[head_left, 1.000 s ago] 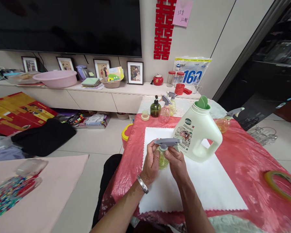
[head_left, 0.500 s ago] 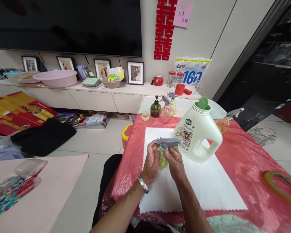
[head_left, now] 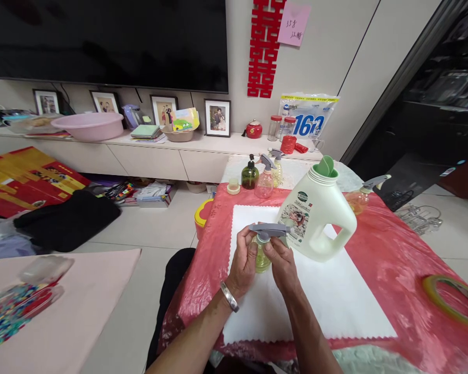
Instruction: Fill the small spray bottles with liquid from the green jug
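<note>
Between my two hands stands a small clear yellow-green spray bottle with a grey trigger head, upright over a white cloth. My left hand is closed around the bottle's left side, just below the head. At the neck on the other side, my right hand grips with thumb and fingers; some fingertips are hidden behind the bottle. Just beyond my right hand is a large pale green detergent jug, uncapped, with a green spout in its mouth.
Behind the cloth are a dark green pump bottle, a pink spray bottle and a cream cap. An orange spray bottle stands behind the jug. Tape lies at the right on the red table cover.
Almost nothing differs. Both hands keep their hold on the spray bottle, and the view has shifted very slightly.
</note>
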Tool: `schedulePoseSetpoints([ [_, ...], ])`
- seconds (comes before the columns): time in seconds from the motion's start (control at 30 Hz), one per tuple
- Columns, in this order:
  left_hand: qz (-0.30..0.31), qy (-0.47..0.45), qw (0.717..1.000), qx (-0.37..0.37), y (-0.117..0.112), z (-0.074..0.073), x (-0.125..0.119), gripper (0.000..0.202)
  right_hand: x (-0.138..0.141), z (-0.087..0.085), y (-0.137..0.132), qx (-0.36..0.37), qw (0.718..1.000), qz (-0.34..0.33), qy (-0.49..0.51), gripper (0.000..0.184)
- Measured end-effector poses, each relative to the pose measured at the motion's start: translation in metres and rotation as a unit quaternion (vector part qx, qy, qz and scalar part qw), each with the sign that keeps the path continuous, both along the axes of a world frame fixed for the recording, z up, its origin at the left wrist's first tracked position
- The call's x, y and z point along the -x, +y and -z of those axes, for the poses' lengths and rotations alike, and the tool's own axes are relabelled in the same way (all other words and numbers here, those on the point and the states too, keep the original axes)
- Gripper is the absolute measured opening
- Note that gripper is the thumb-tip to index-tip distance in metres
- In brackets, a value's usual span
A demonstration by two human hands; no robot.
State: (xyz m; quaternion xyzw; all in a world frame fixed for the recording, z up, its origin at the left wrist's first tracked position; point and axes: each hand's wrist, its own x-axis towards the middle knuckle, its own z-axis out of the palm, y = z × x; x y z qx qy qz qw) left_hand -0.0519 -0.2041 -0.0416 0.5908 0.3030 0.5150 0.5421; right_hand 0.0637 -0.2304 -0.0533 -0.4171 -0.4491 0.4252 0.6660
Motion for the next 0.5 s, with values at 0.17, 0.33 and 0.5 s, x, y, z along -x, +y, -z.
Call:
schedulePoseSetpoints([
  [0.17, -0.018, 0.036, 0.999, 0.020, -0.002, 0.008, 0.006, 0.055, 0.004, -0.001, 0.002, 0.002, 0.999, 0.012, 0.036, 0.040],
  [0.33, 0.034, 0.105, 0.993, 0.042, -0.007, 0.029, 0.023, 0.062, 0.012, -0.005, -0.001, 0.014, 0.996, -0.006, 0.084, 0.039],
  [0.5, -0.010, 0.196, 0.978, 0.072, -0.010, 0.028, 0.023, 0.085, 0.022, -0.017, -0.009, 0.017, 0.993, -0.025, 0.118, 0.044],
])
